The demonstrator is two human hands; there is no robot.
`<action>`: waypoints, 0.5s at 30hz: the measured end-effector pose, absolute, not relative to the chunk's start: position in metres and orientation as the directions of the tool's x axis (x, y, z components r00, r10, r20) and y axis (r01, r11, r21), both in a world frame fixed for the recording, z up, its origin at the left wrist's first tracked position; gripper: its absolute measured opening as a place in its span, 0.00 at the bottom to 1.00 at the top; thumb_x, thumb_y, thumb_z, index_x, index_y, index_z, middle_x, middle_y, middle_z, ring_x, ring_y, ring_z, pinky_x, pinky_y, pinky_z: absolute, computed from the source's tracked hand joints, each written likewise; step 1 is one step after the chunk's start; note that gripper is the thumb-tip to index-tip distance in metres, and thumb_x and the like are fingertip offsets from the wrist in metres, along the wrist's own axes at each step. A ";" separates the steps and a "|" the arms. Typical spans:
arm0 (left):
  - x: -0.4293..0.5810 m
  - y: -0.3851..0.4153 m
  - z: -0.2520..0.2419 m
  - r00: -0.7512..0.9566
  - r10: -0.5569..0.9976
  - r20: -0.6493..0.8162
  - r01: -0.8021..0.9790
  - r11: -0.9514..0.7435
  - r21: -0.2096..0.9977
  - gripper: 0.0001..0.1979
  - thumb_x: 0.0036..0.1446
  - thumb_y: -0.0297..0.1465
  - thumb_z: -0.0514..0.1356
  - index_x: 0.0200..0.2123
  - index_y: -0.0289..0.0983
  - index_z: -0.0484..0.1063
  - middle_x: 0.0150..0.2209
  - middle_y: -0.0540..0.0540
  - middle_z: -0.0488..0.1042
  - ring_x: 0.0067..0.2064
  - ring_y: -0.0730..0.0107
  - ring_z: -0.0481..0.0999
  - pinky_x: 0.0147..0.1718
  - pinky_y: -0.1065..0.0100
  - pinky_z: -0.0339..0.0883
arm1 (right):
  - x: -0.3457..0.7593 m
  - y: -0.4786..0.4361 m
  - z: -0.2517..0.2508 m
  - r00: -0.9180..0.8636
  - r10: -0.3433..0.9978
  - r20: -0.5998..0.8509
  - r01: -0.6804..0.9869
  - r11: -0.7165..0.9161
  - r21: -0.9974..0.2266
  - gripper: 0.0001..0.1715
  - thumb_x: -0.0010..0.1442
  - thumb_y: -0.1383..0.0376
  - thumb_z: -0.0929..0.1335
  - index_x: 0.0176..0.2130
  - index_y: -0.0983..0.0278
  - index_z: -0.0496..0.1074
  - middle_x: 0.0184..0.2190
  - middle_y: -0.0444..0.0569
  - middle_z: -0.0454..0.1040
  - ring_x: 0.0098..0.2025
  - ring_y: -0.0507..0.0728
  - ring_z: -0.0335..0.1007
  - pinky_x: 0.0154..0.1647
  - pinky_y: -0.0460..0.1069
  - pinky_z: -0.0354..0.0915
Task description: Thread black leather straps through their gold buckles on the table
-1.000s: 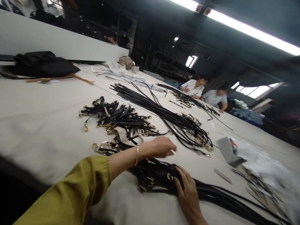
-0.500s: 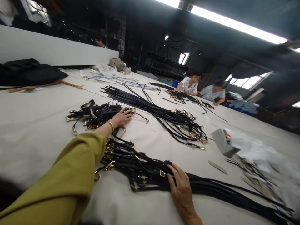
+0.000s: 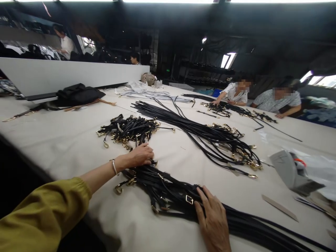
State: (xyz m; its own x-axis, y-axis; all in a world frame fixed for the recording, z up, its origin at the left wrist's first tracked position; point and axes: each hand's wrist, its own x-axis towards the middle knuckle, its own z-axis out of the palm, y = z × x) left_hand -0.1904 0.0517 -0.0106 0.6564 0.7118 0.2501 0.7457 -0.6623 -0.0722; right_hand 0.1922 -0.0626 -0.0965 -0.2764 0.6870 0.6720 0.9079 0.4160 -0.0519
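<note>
A thick bundle of long black straps (image 3: pixel 168 190) with gold buckles lies across the near part of the cream table (image 3: pixel 65 140). My right hand (image 3: pixel 214 217) rests flat on this bundle, fingers spread, pressing it down. My left hand (image 3: pixel 140 155), with a bracelet at the wrist and an olive sleeve, sits at the bundle's far end with its fingers curled over black strap ends beside a gold buckle. Just beyond it lies a pile of short black straps with gold clasps (image 3: pixel 128 129).
A second sheaf of long black straps (image 3: pixel 199 134) runs diagonally across the middle. A grey tool (image 3: pixel 288 171), white plastic (image 3: pixel 320 168) and a beige strip (image 3: pixel 279 208) lie at right. A black bag (image 3: pixel 76 94) sits far left. Two people (image 3: pixel 236 92) (image 3: pixel 278 99) work at the far side.
My left hand reached out to the pile of short clasp straps, then drew back to the far end of the near bundle and curled. My right hand stayed on the bundle. The view swung left.
</note>
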 end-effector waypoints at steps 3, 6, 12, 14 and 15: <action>-0.185 0.046 -0.013 0.717 0.661 0.220 0.689 -0.720 -0.082 0.05 0.54 0.27 0.64 0.36 0.39 0.72 0.41 0.46 0.79 0.55 0.59 0.71 0.64 0.55 0.46 | 0.192 -0.061 -0.096 -0.269 0.666 0.696 0.906 0.420 -0.052 0.25 0.67 0.54 0.62 0.60 0.56 0.64 0.59 0.51 0.70 0.57 0.61 0.68 0.56 0.58 0.61; -0.179 0.047 -0.006 0.652 0.682 0.333 0.704 -0.707 0.069 0.08 0.49 0.20 0.60 0.32 0.38 0.69 0.37 0.46 0.78 0.51 0.58 0.74 0.64 0.52 0.50 | 0.192 -0.060 -0.098 -0.256 0.668 0.699 0.902 0.425 -0.076 0.23 0.66 0.57 0.64 0.59 0.55 0.66 0.58 0.49 0.71 0.57 0.60 0.68 0.54 0.56 0.64; -0.140 0.046 0.070 0.058 0.795 0.604 0.561 -0.527 0.639 0.09 0.61 0.32 0.50 0.44 0.39 0.64 0.26 0.53 0.69 0.25 0.70 0.68 0.28 0.69 0.63 | 0.188 -0.064 -0.097 -0.125 0.779 0.614 0.887 0.365 -0.282 0.21 0.65 0.56 0.65 0.56 0.53 0.69 0.59 0.48 0.71 0.58 0.61 0.68 0.58 0.58 0.65; -0.108 0.036 0.089 -0.006 0.826 0.564 0.297 -0.537 0.789 0.13 0.61 0.36 0.52 0.48 0.39 0.64 0.24 0.56 0.63 0.21 0.75 0.60 0.21 0.72 0.54 | 0.189 -0.064 -0.084 -0.078 0.845 0.529 0.840 0.342 -0.422 0.18 0.66 0.55 0.63 0.53 0.54 0.72 0.57 0.47 0.72 0.58 0.60 0.68 0.59 0.56 0.65; -0.089 0.031 0.091 0.034 0.833 0.552 0.193 -0.547 0.814 0.14 0.61 0.38 0.54 0.47 0.38 0.65 0.24 0.56 0.61 0.21 0.76 0.57 0.21 0.73 0.52 | 0.191 -0.061 -0.075 -0.066 0.878 0.474 0.816 0.321 -0.481 0.17 0.67 0.54 0.62 0.50 0.55 0.74 0.54 0.46 0.75 0.56 0.58 0.69 0.58 0.54 0.66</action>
